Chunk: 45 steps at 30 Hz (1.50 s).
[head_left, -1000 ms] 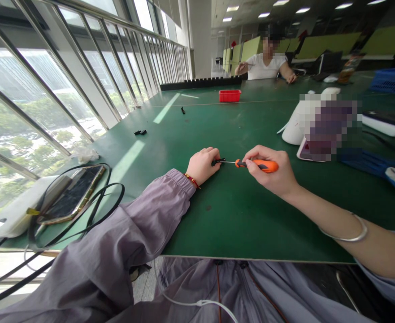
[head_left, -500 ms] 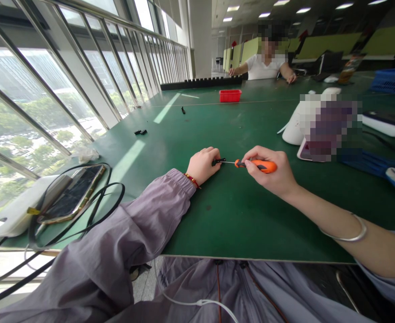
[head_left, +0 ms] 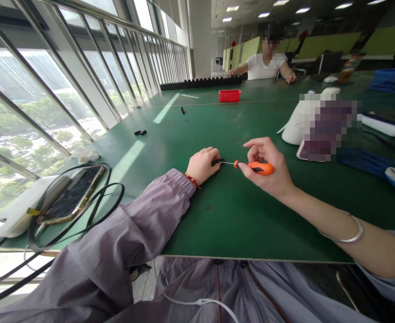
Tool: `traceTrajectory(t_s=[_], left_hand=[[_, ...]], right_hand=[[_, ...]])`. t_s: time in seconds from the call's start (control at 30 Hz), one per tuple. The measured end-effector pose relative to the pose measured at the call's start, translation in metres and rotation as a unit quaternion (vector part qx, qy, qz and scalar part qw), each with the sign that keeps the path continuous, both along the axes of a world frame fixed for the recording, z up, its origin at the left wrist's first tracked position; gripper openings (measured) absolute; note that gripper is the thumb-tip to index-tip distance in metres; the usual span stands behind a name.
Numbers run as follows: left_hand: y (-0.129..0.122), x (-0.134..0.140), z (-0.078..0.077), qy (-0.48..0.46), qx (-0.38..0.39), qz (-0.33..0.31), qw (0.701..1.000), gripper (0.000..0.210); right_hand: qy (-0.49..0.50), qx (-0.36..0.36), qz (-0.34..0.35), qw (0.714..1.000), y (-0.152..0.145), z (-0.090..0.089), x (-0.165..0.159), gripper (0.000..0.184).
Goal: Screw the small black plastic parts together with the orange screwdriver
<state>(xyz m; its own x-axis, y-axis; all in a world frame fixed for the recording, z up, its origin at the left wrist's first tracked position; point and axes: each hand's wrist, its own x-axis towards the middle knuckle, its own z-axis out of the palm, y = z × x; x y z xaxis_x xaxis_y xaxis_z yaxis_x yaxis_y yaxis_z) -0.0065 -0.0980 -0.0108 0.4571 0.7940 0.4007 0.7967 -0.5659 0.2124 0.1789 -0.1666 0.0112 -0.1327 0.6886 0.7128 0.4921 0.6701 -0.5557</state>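
My left hand (head_left: pixel 203 164) rests on the green table, its fingers closed around a small black part (head_left: pixel 219 161) that sticks out past the fingertips. To the right, my right hand (head_left: pixel 266 168) has the orange and black handle of a screwdriver (head_left: pixel 263 168) between the thumb and the lower fingers, with the index finger lifted off the handle. The thin metal shaft points left, and its tip meets the black part. Exactly how the tip sits in the part is too small to make out.
Small black pieces (head_left: pixel 140 132) and another black piece (head_left: pixel 183 110) lie farther back. Beyond them stand a red bin (head_left: pixel 230 95) and a long black slotted rack (head_left: pixel 200 83). Phone and cables (head_left: pixel 74 195) lie left; a propped phone (head_left: pixel 313 150) stands right. A person (head_left: pixel 266 66) sits opposite.
My right index finger has lifted and spread away from the screwdriver handle, and the hand has turned slightly. My left hand and the black part have stayed in place.
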Motion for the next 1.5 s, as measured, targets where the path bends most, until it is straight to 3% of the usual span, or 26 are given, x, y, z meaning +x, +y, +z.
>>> traceTrajectory(t_s=[0.17, 0.27, 0.37, 0.47, 0.57, 0.67, 0.77, 0.97, 1.17, 1.37, 1.5], left_hand=[[0.0003, -0.0001, -0.0005, 0.000, 0.006, 0.000, 1.000, 0.004], [0.0005, -0.0003, -0.0006, 0.000, 0.008, -0.003, 1.000, 0.004], [0.0001, -0.0003, 0.0000, 0.002, 0.007, -0.007, 1.000, 0.004], [-0.0008, -0.0001, 0.0011, 0.008, 0.005, -0.008, 1.000, 0.005], [-0.0017, 0.0002, 0.0018, 0.009, 0.002, -0.007, 1.000, 0.005], [-0.0021, 0.0003, 0.0022, 0.008, 0.002, -0.010, 1.000, 0.005], [-0.0021, 0.0002, 0.0026, 0.007, 0.000, -0.019, 1.000, 0.005], [-0.0021, 0.0003, 0.0029, 0.005, -0.002, -0.023, 1.000, 0.005], [-0.0021, 0.0005, 0.0027, 0.006, 0.000, -0.025, 1.000, 0.006], [-0.0025, 0.0006, 0.0032, 0.005, -0.002, -0.024, 1.000, 0.005], [-0.0026, 0.0005, 0.0030, 0.009, -0.003, -0.021, 1.000, 0.005]], right_hand=[[-0.014, 0.000, -0.033, 0.999, -0.0029, 0.0016, -0.0010, 0.010], [0.014, 0.039, -0.033, 0.999, -0.0019, 0.0015, -0.0016, 0.024], [0.014, 0.031, -0.035, 0.999, -0.0014, 0.0000, -0.0017, 0.034], [-0.011, -0.003, -0.028, 1.000, -0.0033, -0.0006, -0.0019, 0.018], [-0.011, 0.014, -0.029, 0.999, -0.0044, 0.0003, -0.0023, 0.012], [0.011, 0.061, -0.039, 0.997, -0.0025, 0.0001, -0.0021, 0.024], [0.005, 0.061, -0.033, 0.998, -0.0009, -0.0020, -0.0015, 0.039], [-0.046, 0.045, -0.028, 0.998, -0.0045, -0.0029, -0.0028, 0.012], [-0.015, 0.073, -0.035, 0.997, -0.0031, -0.0026, -0.0028, 0.039], [-0.071, 0.059, -0.043, 0.995, -0.0063, -0.0044, -0.0044, 0.010], [-0.025, 0.079, -0.061, 0.995, -0.0048, -0.0030, -0.0046, 0.019]])
